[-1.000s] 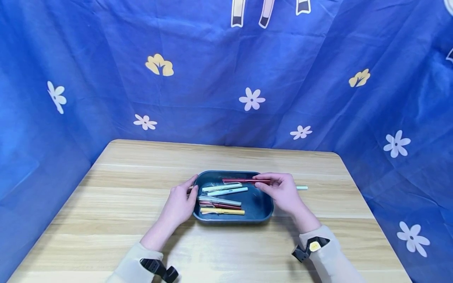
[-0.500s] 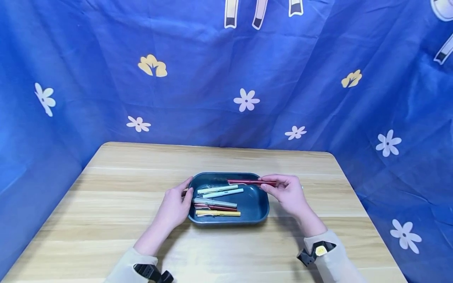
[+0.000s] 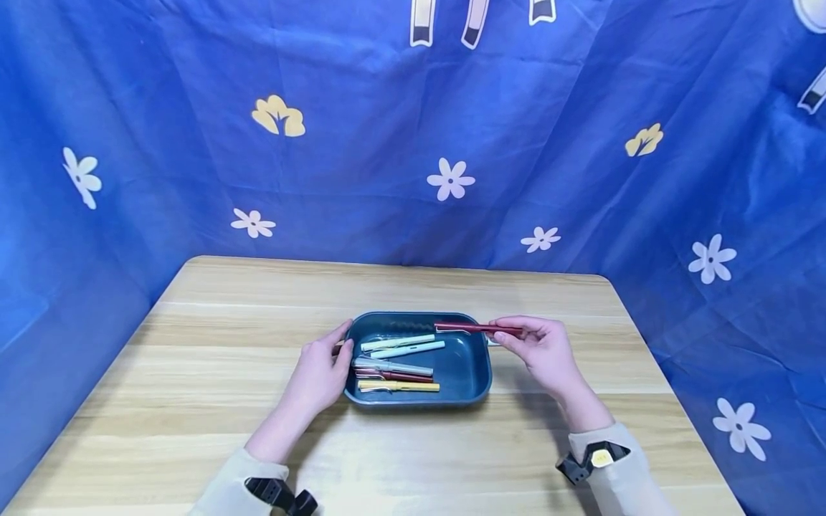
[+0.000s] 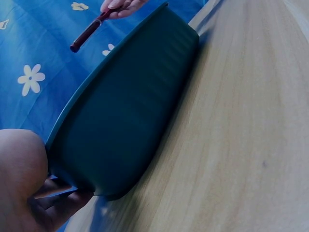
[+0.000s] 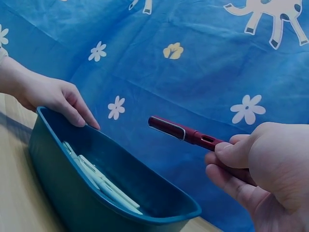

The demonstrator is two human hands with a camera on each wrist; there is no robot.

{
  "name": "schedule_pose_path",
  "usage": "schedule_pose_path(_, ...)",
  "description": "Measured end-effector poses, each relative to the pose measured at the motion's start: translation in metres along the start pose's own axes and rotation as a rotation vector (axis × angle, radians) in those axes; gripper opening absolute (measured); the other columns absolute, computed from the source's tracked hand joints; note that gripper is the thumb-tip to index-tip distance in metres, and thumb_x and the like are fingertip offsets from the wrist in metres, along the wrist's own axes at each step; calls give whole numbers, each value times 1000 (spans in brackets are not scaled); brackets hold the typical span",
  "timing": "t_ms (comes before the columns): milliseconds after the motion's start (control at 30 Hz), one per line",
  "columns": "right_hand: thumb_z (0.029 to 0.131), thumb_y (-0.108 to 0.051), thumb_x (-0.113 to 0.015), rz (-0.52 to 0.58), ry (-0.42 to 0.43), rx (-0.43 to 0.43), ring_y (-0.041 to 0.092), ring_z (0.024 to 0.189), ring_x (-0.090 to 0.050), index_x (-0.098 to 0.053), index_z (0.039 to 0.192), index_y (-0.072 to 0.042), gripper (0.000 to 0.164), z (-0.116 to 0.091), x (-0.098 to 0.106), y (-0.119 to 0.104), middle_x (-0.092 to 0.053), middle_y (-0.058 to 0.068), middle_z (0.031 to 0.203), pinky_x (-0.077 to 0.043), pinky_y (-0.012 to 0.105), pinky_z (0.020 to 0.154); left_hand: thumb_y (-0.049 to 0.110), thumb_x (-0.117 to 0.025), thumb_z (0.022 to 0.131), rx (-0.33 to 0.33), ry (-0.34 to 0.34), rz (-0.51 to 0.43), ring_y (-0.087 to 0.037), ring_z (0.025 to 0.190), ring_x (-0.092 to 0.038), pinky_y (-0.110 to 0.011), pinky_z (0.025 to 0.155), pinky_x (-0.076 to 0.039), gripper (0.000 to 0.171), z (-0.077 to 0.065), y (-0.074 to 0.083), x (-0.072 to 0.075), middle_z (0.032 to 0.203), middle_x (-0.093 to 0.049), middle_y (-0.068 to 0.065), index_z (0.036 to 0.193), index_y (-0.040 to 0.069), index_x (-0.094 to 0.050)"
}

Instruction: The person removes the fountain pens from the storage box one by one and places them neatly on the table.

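A dark teal plastic bin (image 3: pixel 461 373) stands on the table, with several clip pens lying inside: two pale mint pens (image 3: pixel 408 349), a grey-blue pen (image 3: pixel 403 368), a dark red pen (image 3: pixel 409 377) and a yellow pen (image 3: pixel 406 387). My left hand (image 3: pixel 320 373) grips the bin's left end, thumb at the rim and fingers against the outer wall. Held above the bin's right end is another dark red pen (image 5: pixel 169 128), capped, its clip end pointing left. My right hand (image 3: pixel 538 351) pinches that pen between thumb and fingers near its other end.
A pale mint pen tip (image 3: pixel 493 342) shows on the table just beyond the bin's right end, partly covered by my right hand. The wooden table (image 3: pixel 258 301) ends at a blue patterned cloth (image 3: pixel 361 179) behind and at both sides.
My right hand has moved right with the dark red pen, from over the bin's inside to its right rim. The left hand keeps its hold; the head view has shifted slightly.
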State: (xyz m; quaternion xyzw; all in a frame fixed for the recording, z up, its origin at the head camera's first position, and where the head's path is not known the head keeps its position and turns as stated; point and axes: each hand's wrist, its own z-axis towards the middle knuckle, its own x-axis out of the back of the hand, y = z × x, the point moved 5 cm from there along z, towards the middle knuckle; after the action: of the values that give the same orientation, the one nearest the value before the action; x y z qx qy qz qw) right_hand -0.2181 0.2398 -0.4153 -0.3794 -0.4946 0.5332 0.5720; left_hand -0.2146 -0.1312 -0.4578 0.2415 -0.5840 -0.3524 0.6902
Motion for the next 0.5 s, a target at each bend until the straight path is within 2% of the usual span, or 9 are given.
schedule_pose_path(67, 91, 1, -82, 2, 8, -9, 14, 79, -73, -78, 115, 8, 25, -1, 3, 2, -79, 15, 103, -60, 21, 65, 14, -56, 109, -1, 0, 1, -42, 117, -69, -59, 108, -49, 46, 1, 0, 0, 133, -65, -31, 152, -2, -54)
schedule_pose_path(133, 91, 0, -82, -5, 21, -20, 13, 78, -71, -78, 115, 6, 25, -3, 7, 5, -79, 14, 103, -58, 19, 62, 14, -56, 109, -6, 1, -3, -42, 116, -69, -59, 107, -50, 46, 1, 0, 0, 132, -65, -31, 152, -2, -54)
schedule_pose_path(233, 92, -1, -81, -4, 26, -22, 15, 83, -74, -78, 116, 6, 25, -5, 12, 8, -79, 16, 104, -61, 21, 68, 13, -56, 109, -16, 4, -6, -42, 115, -70, -58, 106, -50, 46, 1, 0, 0, 133, -65, -32, 152, -3, -54)
schedule_pose_path(400, 94, 4, -78, 44, 22, -10, 19, 93, -78, -73, 119, 13, 27, -8, 21, 11, -78, 16, 108, -63, 32, 84, 12, -57, 108, -14, 5, -13, -42, 115, -70, -57, 106, -51, 46, 1, 0, 0, 135, -63, -33, 152, -3, -53)
schedule_pose_path(500, 94, 7, -76, 73, 27, -4, 20, 94, -78, -71, 120, 16, 28, -10, 27, 13, -78, 15, 110, -62, 34, 87, 12, -56, 108, -9, 2, -12, -42, 115, -70, -57, 105, -51, 46, 1, -1, -1, 135, -63, -33, 152, -3, -53)
